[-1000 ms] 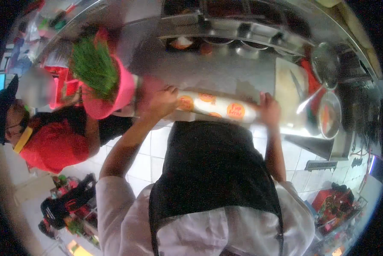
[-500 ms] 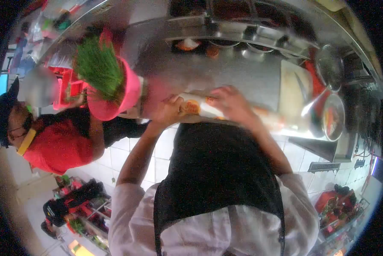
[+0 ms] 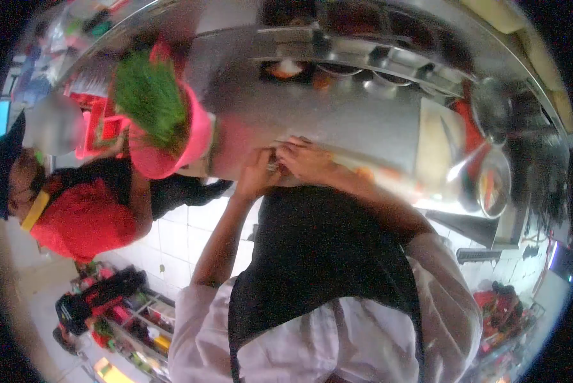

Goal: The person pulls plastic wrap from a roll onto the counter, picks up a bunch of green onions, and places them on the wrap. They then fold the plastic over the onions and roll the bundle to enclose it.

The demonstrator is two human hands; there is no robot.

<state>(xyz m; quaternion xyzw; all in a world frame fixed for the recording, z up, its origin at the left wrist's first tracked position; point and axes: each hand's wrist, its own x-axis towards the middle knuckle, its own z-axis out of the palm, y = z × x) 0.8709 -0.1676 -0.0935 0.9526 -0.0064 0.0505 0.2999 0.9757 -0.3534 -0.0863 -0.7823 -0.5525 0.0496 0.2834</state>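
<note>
Close to the front edge of the steel counter, my two hands meet with fingers bent inward. My left hand is closed at the left end of a white paper wrap with orange round prints, seen in the earlier frame. Now the fingers cover almost all of that wrap. My right hand presses against the left one, its fingers curled over the same spot. Under and beyond my right forearm lies a pale strip with orange patches, blurred, along the counter edge.
A pink tub with green stalks stands on the left, beside a person in a red top. To the right are a pale cutting board with a knife and a metal bowl holding food. Steel containers line the back.
My right hand has moved left along the wrap and now meets my left hand. The printed paper that showed between them is now covered.
</note>
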